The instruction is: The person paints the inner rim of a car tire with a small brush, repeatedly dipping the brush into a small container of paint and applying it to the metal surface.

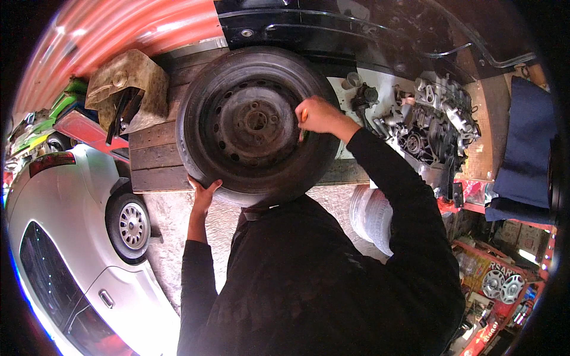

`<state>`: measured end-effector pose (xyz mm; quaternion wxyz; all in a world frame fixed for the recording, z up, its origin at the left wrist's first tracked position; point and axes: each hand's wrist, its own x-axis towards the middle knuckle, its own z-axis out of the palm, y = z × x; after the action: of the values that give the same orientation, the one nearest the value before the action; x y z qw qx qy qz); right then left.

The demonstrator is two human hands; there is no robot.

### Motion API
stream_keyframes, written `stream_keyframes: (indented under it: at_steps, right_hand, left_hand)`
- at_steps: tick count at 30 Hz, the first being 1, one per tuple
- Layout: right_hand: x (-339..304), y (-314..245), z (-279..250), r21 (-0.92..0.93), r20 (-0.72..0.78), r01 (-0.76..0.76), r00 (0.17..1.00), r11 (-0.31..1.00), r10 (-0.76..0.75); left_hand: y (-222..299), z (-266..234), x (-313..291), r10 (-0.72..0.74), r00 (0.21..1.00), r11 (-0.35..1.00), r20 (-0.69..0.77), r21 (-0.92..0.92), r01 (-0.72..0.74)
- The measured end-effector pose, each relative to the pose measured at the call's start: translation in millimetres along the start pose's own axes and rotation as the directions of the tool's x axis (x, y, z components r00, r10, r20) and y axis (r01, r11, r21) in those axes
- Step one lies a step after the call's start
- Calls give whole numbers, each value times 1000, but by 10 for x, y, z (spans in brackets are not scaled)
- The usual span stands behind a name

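Note:
A car wheel (256, 121), a black tire on a dark, dusty steel rim, lies face up on a wooden plank bench (155, 159). My left hand (205, 194) grips the tire's near left edge, thumb on top of the sidewall. At the rim's right side, my right hand (320, 115) is closed round a small tool with an orange handle (304, 114). The tool's lower end reaches down to the rim's edge beneath my fist. Its exact kind is hard to make out.
A grimy cut-open container (127, 83) with dark-handled tools stands left on the bench. An engine (436, 124) sits to the right. A silver car (89, 249) is parked at left. Another tire (371, 216) lies beyond my right side, near shelves with hubcaps (503, 286).

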<state>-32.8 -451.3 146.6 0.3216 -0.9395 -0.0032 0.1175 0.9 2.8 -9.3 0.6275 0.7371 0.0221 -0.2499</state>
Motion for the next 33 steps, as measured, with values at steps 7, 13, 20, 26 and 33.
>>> stream_keyframes:
  at_steps: [7, 13, 20, 26, 33]
  right_hand:
    - [126, -152, -192, -115, 29, -25, 999, 993, 28]
    - [260, 171, -245, -161, -84, -7, 996, 987, -7]
    - [402, -84, -278, -250, -167, 159, 965, 955, -204]
    - [192, 261, 93, -274, -224, 80, 964, 958, -144]
    - [377, 6, -98, -12, -330, -18, 944, 1000, 13]
  left_hand:
    - [82, 10, -50, -35, 999, 999, -20, 30, 36]
    - [129, 62, -61, -27, 1000, 1000, 6, -9, 27]
    - [88, 5, -31, -46, 999, 998, 2, 45, 46]
    - [22, 18, -19, -17, 1000, 1000, 13, 12, 17]
    - [-23, -1, 1, 17, 1000, 1000, 8, 9, -17]
